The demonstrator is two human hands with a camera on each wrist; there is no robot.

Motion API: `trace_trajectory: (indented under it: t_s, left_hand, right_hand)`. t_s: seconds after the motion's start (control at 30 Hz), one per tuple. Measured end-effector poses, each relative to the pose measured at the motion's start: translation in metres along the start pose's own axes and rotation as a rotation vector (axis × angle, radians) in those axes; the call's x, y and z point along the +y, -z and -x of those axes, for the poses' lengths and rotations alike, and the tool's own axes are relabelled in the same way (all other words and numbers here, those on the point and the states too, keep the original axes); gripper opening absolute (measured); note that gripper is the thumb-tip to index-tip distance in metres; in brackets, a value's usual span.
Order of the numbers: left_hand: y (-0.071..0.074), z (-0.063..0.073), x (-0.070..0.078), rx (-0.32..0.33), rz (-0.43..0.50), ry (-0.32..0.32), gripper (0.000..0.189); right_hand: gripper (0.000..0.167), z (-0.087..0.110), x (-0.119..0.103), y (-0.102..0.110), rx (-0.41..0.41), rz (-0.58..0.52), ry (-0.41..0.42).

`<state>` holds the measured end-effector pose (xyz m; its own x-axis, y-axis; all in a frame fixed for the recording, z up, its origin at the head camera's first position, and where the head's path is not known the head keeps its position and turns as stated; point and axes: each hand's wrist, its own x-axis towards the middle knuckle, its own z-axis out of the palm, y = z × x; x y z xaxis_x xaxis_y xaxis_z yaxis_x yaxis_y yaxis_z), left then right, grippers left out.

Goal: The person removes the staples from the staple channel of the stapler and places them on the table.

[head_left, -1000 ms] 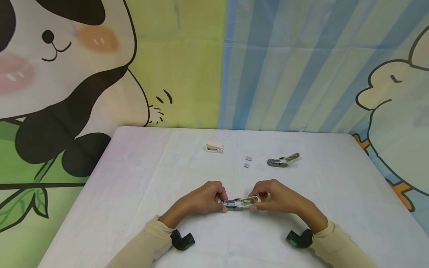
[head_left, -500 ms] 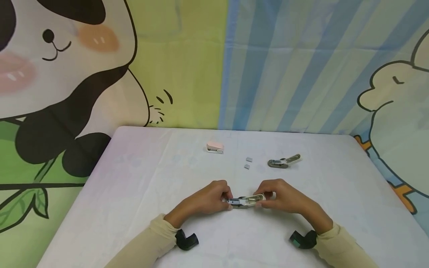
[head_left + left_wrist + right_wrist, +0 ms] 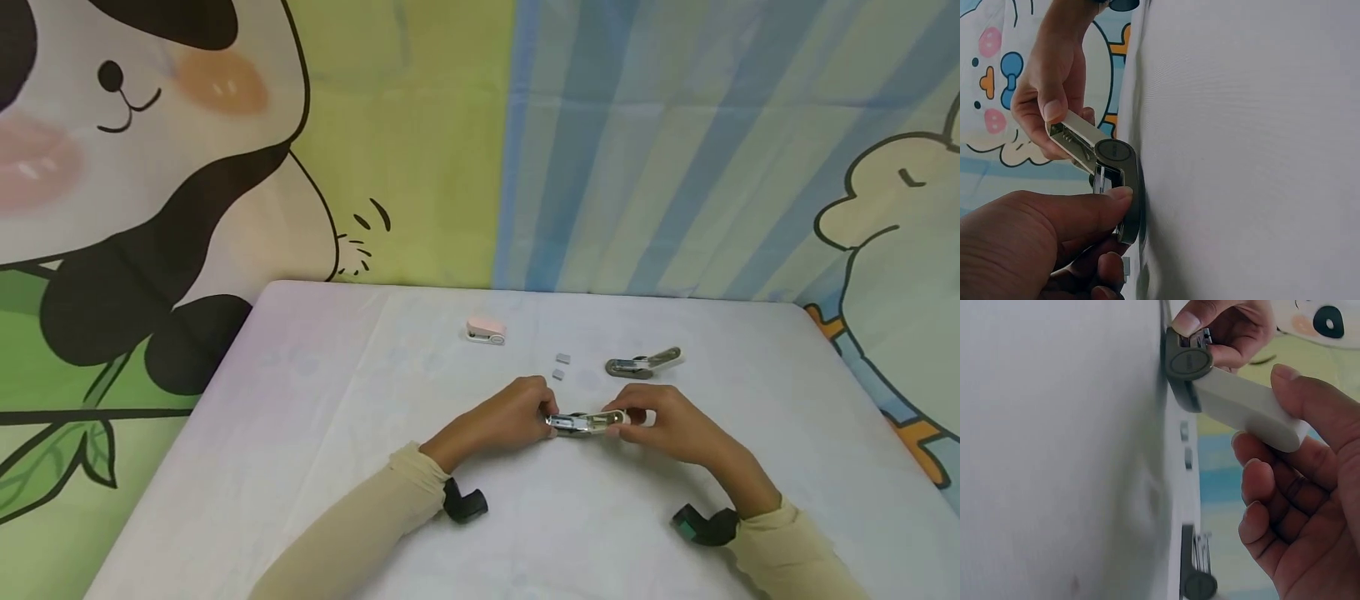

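An opened stapler [image 3: 579, 424], with a dark grey base and a pale lifted arm, is held between both hands near the middle of the table. My left hand [image 3: 519, 412] pinches the base end; in the left wrist view its thumb lies over the base beside the metal staple track. The pale arm [image 3: 1244, 406] is pinched at its free end by my right hand [image 3: 671, 421], thumb on one side and fingertips on the other. Just beyond the hands lie two small grey staple strips [image 3: 562, 358]. Whether the track holds staples is hard to tell.
Another opened grey stapler [image 3: 632, 367] lies farther back to the right. A closed pink stapler [image 3: 486, 330] stands toward the back edge. White cloth [image 3: 360, 400] covers the table, with a cartoon-printed curtain [image 3: 405, 150] behind it.
Both hands have moved right and farther from the body, carrying the opened stapler with them. It remains opened, and the other staplers and the staple strips lie as before.
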<state>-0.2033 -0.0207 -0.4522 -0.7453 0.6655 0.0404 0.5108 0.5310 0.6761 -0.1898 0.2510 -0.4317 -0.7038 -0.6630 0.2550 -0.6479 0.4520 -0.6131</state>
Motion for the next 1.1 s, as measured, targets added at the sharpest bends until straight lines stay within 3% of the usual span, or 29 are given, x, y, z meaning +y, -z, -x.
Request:
trace_trajectory:
  t_s: [0.2, 0.43, 0.8, 1.1]
  left_hand:
    - [-0.007, -0.035, 0.011, -0.011, 0.014, 0.003, 0.011]
    - [-0.019, -0.065, 0.014, -0.002, -0.011, 0.004, 0.011]
    - [-0.032, -0.09, 0.019, 0.02, -0.002, -0.022, 0.015]
    - [-0.042, -0.1, 0.018, 0.06, 0.012, -0.032, 0.019]
  right_hand:
    - [0.022, 0.015, 0.015, 0.02, 0.055, 0.085, -0.12]
    - [0.023, 0.029, 0.028, 0.032, 0.111, 0.104, -0.193]
    - [0.022, 0.043, 0.036, 0.043, 0.168, 0.189, -0.24]
    - [0.025, 0.05, 0.043, 0.045, 0.142, 0.201, -0.325]
